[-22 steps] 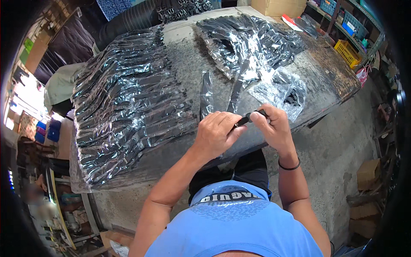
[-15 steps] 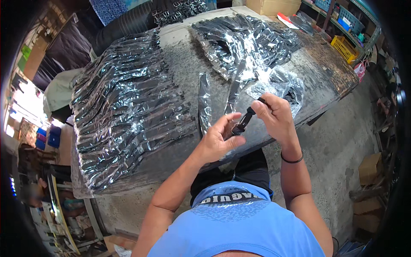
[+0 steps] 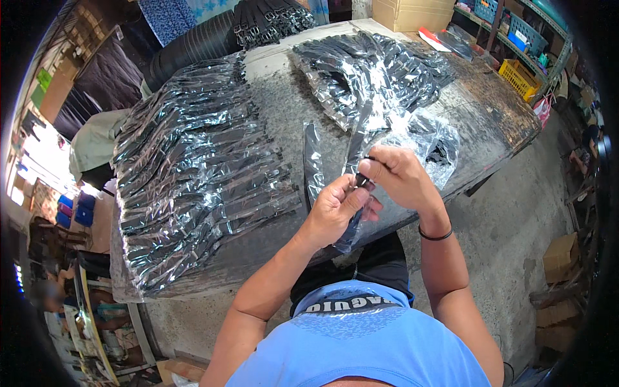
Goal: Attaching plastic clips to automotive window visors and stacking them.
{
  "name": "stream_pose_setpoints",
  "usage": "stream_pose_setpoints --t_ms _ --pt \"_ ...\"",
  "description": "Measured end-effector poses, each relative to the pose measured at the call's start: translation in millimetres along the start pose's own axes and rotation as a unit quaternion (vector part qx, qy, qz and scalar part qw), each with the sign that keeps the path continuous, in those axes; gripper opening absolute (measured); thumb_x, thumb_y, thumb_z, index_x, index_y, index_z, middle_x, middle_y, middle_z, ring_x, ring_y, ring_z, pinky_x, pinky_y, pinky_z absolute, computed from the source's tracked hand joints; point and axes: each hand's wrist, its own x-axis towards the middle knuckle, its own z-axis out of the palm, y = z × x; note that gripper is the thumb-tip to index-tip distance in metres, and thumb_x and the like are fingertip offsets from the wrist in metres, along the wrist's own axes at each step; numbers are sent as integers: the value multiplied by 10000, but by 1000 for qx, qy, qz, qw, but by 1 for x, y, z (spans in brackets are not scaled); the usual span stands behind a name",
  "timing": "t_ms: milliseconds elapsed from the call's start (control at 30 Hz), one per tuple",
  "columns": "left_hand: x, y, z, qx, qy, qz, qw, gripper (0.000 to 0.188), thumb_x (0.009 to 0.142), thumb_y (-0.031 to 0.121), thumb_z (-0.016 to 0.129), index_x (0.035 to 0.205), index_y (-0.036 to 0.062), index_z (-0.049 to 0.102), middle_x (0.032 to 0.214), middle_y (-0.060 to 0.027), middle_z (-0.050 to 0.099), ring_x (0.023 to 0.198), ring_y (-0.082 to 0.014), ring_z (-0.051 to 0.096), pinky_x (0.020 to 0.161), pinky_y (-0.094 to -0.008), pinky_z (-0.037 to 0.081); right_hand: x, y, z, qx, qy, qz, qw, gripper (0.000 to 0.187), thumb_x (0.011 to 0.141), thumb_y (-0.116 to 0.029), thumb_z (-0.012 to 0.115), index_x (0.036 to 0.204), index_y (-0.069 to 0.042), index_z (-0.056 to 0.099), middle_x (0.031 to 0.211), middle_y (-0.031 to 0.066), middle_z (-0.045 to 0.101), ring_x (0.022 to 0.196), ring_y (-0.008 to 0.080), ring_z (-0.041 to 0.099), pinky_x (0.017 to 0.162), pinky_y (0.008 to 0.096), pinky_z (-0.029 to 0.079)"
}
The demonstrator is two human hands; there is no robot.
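At the table's [image 3: 490, 109] near edge, both hands pinch one dark strap [image 3: 353, 226] going into a clear sleeve [image 3: 359, 138]. Thin film like that could snag or tear if it's pushed crooked. Left hand [image 3: 335, 209] grips the strap low, right hand [image 3: 396, 177] closes fingertips on its top, sleeve mouth there.

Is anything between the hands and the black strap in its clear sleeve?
Nothing visible. The left hand and right hand both already grip the strap directly, above the table edge.
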Motion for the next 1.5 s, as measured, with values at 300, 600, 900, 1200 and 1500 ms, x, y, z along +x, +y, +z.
stream_pose_setpoints --t_ms 300,600,900,1200,1500 --pt "7 9 5 -73 46 -29 996 478 953 488 471 1111 37 503 869 -115 635 744 -180 663 655 -297 563 -7 8 2 -55 51 -109 991 158 885 -104 597 802 26 562 704 100 494 649 235 524 600 335 429" --pt "5 10 -1 -164 -7 -108 981 553 948 551 420 1102 33 538 882 -137 634 745 -225 661 692 -358 550 -8 15 7 -32 102 -93 990 129 872 -71 608 797 20 555 706 98 487 624 222 492 566 341 393" --pt "8 8 0 -119 26 -96 988 548 946 522 455 1159 21 521 807 -122 630 677 -202 649 616 -311 548 -17 10 8 22 44 -65 997 116 837 -51 652 828 8 553 714 60 506 649 141 534 575 281 442" --pt "12 9 -8 62 -207 -68 974 415 853 184 721 1192 14 554 947 -90 666 909 -139 639 817 -292 502 -27 -16 -13 145 201 -64 967 166 855 3 644 992 -13 552 861 10 586 750 43 533 641 194 441" --pt "22 29 31 316 -323 77 889 337 754 160 781 1027 12 650 894 -96 683 823 -196 652 742 -321 502 -68 -91 -139 44 190 -365 910 202 929 -203 602 954 -14 535 854 78 545 781 201 507 678 340 426"
